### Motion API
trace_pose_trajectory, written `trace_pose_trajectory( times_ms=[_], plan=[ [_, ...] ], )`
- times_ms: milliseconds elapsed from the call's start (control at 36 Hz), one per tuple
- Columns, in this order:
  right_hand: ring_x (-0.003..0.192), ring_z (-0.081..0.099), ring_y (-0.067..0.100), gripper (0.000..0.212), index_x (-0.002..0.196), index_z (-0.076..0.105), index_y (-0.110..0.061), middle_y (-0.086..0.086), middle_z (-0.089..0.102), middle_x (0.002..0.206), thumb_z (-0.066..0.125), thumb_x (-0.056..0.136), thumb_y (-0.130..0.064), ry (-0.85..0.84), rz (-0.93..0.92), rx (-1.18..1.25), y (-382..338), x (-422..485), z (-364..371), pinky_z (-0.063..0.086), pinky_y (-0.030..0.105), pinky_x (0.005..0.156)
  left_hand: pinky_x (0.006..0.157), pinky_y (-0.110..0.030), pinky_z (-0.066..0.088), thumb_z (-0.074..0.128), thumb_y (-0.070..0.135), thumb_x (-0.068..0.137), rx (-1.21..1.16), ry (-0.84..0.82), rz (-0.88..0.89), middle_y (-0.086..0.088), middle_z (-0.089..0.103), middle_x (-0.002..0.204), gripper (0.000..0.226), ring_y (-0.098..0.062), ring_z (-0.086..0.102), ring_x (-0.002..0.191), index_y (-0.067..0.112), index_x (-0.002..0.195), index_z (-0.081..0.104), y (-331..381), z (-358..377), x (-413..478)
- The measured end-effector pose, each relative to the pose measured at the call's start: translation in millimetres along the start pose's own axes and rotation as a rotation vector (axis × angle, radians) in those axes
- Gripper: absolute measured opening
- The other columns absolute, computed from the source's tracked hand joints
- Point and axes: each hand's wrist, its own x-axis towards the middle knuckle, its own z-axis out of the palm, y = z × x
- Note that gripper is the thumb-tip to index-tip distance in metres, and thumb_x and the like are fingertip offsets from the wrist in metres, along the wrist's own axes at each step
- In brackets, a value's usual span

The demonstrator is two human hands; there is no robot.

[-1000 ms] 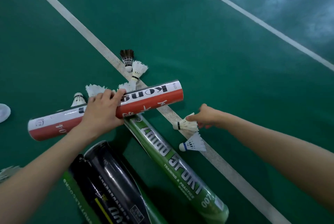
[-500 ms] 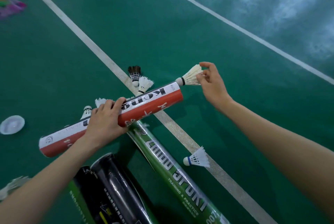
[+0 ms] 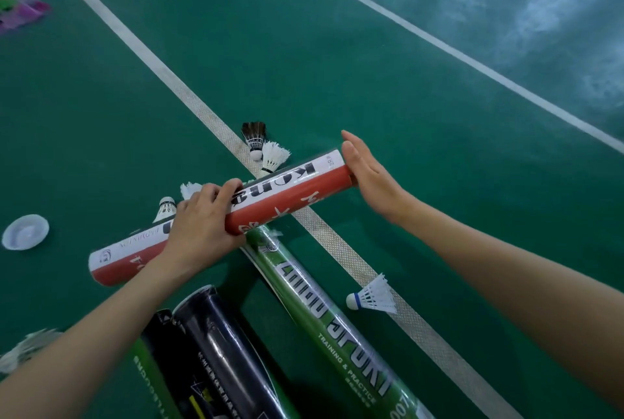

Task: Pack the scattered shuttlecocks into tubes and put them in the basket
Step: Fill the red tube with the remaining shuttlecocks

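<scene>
My left hand [image 3: 202, 226] grips the middle of a red and white shuttlecock tube [image 3: 283, 189] held just above the green court floor. My right hand [image 3: 368, 175] has straight fingers and its palm presses flat against the tube's right end; the shuttlecock is no longer visible. Loose shuttlecocks lie around: a black-feathered one [image 3: 255, 136] and a white one [image 3: 274, 157] behind the tube, two white ones [image 3: 165, 209] behind my left hand, and a white one with a blue band [image 3: 373, 297] on the white line near my right forearm.
A green tube [image 3: 324, 314] and black tubes [image 3: 219, 351] lie on the floor below the held tube. A white tube cap [image 3: 25, 232] sits at the left. A pink and purple object [image 3: 20, 13] is at the far left. Another shuttlecock [image 3: 23, 349] lies at the lower left edge.
My right hand picked a white shuttlecock off the floor, brought it to the tube's right end, and now presses flat against that end with the shuttlecock out of sight.
</scene>
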Motion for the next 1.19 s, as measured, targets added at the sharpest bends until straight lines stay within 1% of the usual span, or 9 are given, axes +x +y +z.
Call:
trace_pose_trajectory(
  times_ms=[139, 194, 333, 389, 528, 778, 972, 1028, 1194],
  plan=[
    [0.086, 0.064, 0.018, 0.04, 0.136, 0.033, -0.017, 0.009, 0.066, 0.093, 0.033, 0.102, -0.038, 0.22, 0.117, 0.185, 20, -4, -8, 0.05, 0.038, 0.088, 0.097, -0.043, 0.034, 0.07, 0.048, 0.071, 0.093, -0.077, 0.002, -0.006, 0.047, 0.114, 0.085, -0.026, 0.048, 0.108, 0.027, 0.14, 0.026, 8, -1, 2],
    [0.08, 0.063, 0.02, 0.034, 0.126, 0.04, -0.012, 0.007, 0.064, 0.089, 0.04, 0.1, -0.035, 0.297, 0.258, 0.014, 39, -8, -15, 0.052, 0.043, 0.083, 0.097, -0.042, 0.033, 0.069, 0.05, 0.071, 0.138, -0.09, 0.014, -0.006, 0.047, 0.114, 0.084, -0.027, 0.049, 0.109, 0.028, 0.14, 0.026, 10, 0, 1],
    [0.097, 0.055, 0.027, 0.077, 0.144, 0.016, -0.001, 0.017, 0.05, 0.119, 0.053, 0.093, -0.044, -0.055, 0.722, -0.62, 73, -42, -24, 0.044, 0.028, 0.062, 0.098, -0.041, 0.032, 0.068, 0.052, 0.071, 0.228, -0.136, 0.077, -0.004, 0.046, 0.117, 0.083, -0.026, 0.048, 0.11, 0.03, 0.139, 0.025, 17, 4, -3],
    [0.101, 0.056, 0.029, 0.096, 0.148, 0.001, -0.002, 0.02, 0.049, 0.129, 0.057, 0.088, -0.052, -0.16, 0.802, -0.653, 77, -56, -24, 0.047, 0.033, 0.071, 0.098, -0.041, 0.032, 0.068, 0.051, 0.071, 0.231, -0.142, 0.096, -0.004, 0.046, 0.117, 0.083, -0.026, 0.048, 0.11, 0.029, 0.139, 0.025, 20, 6, -5],
    [0.072, 0.057, 0.019, 0.087, 0.141, 0.011, -0.002, 0.013, 0.057, 0.094, 0.067, 0.086, -0.04, -0.241, 0.91, -0.417, 83, -71, -17, 0.052, 0.036, 0.073, 0.097, -0.041, 0.033, 0.071, 0.048, 0.069, 0.21, -0.147, 0.093, -0.004, 0.045, 0.115, 0.084, -0.026, 0.048, 0.108, 0.029, 0.138, 0.025, 23, 7, -7],
    [0.082, 0.056, 0.02, 0.04, 0.119, 0.047, 0.006, 0.017, 0.06, 0.107, 0.066, 0.086, -0.008, 0.007, 0.753, -0.394, 83, -55, -10, 0.049, 0.034, 0.074, 0.097, -0.042, 0.032, 0.069, 0.049, 0.071, 0.159, -0.133, 0.061, -0.005, 0.046, 0.116, 0.083, -0.027, 0.048, 0.109, 0.029, 0.139, 0.026, 16, 3, -11],
    [0.086, 0.05, 0.016, 0.033, 0.13, 0.042, -0.009, 0.006, 0.054, 0.108, 0.044, 0.097, -0.009, 0.444, 0.151, -0.246, 23, -2, -41, 0.039, 0.014, 0.06, 0.097, -0.043, 0.033, 0.072, 0.043, 0.069, 0.108, -0.127, -0.039, -0.006, 0.046, 0.114, 0.084, -0.028, 0.049, 0.108, 0.028, 0.139, 0.028, -2, -3, -11],
    [0.083, 0.049, 0.014, 0.031, 0.128, 0.043, -0.009, -0.005, 0.05, 0.094, 0.044, 0.097, -0.007, 0.447, 0.045, -0.238, 10, 8, -39, 0.038, 0.007, 0.057, 0.097, -0.044, 0.034, 0.073, 0.041, 0.068, 0.08, -0.114, -0.059, -0.006, 0.047, 0.113, 0.082, -0.027, 0.05, 0.105, 0.027, 0.137, 0.03, -6, -6, -10],
    [0.082, 0.055, 0.01, 0.031, 0.127, 0.043, -0.013, -0.011, 0.05, 0.091, 0.047, 0.097, -0.007, 0.279, -0.043, -0.227, -6, 28, -12, 0.045, 0.023, 0.076, 0.098, -0.044, 0.036, 0.075, 0.035, 0.067, -0.002, -0.062, -0.113, -0.006, 0.049, 0.114, 0.083, -0.027, 0.05, 0.104, 0.025, 0.137, 0.032, -15, -12, -9]
  ],
)
